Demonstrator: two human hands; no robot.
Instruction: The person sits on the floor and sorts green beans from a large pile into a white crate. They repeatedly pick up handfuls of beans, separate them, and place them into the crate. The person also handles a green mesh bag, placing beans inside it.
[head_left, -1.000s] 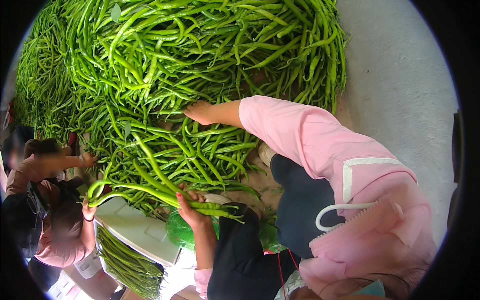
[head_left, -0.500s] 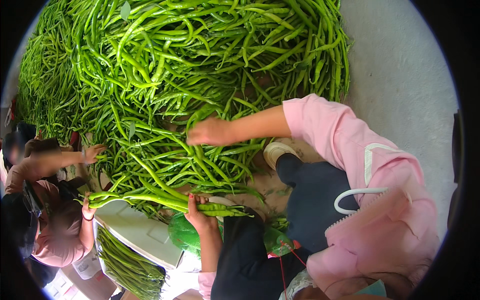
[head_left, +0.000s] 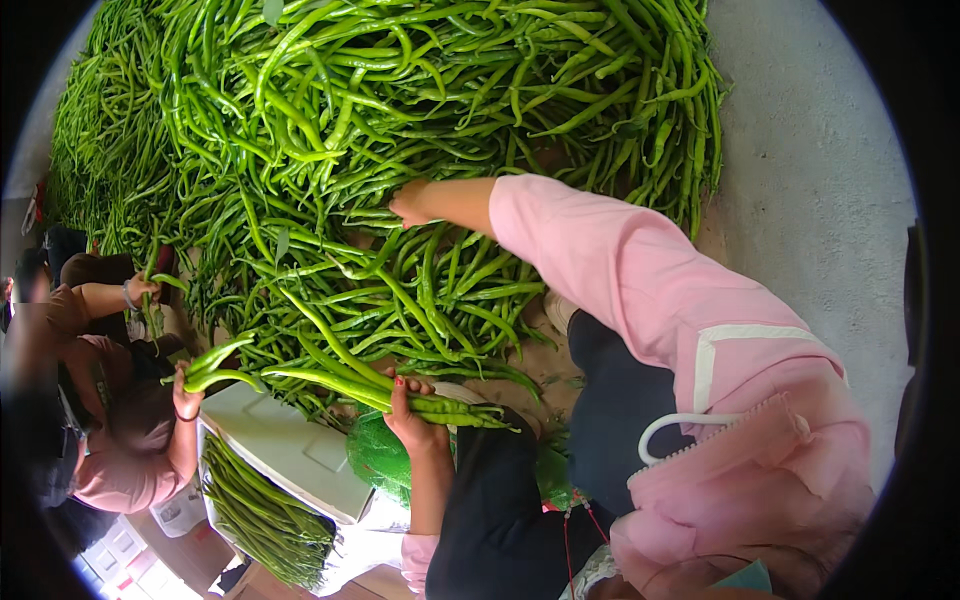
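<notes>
Head: left hand (head_left: 413, 425) snug around peppers (head_left: 455, 408)

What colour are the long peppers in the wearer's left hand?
The peppers in the left hand are bright green, best seen in the head view.

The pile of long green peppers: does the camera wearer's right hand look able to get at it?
Likely yes: the right hand is down at the pile, and nothing visible blocks it.

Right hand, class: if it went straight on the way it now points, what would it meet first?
The right hand would likely meet the heaped long green chili peppers just ahead; depth is unclear, so it may already touch them.
</notes>
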